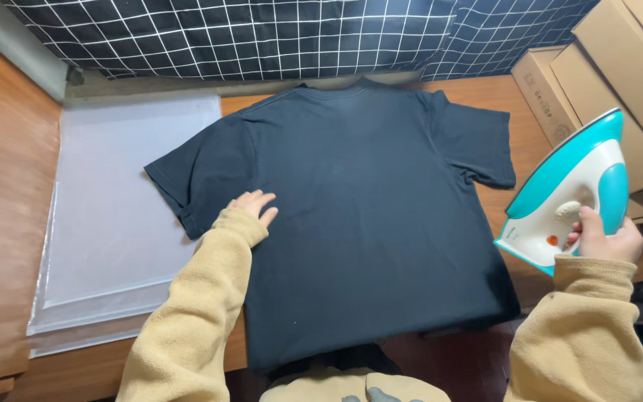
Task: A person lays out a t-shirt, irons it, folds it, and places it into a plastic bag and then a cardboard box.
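Note:
A black T-shirt (366, 193) lies spread flat on a wooden table (1, 223), collar toward the far side. My left hand (253, 206) rests open on the shirt near its left sleeve, fingers spread and pressing the cloth. My right hand (604, 238) grips the handle of a teal and white clothes iron (567, 201), held tilted up in the air just past the shirt's right edge. Both arms wear tan fleece sleeves.
Clear plastic bags (113, 216) lie stacked left of the shirt. Cardboard boxes (612, 67) stand at the right rear. A dark checked cloth (262, 37) runs along the far side. The table's near edge sits close to my body.

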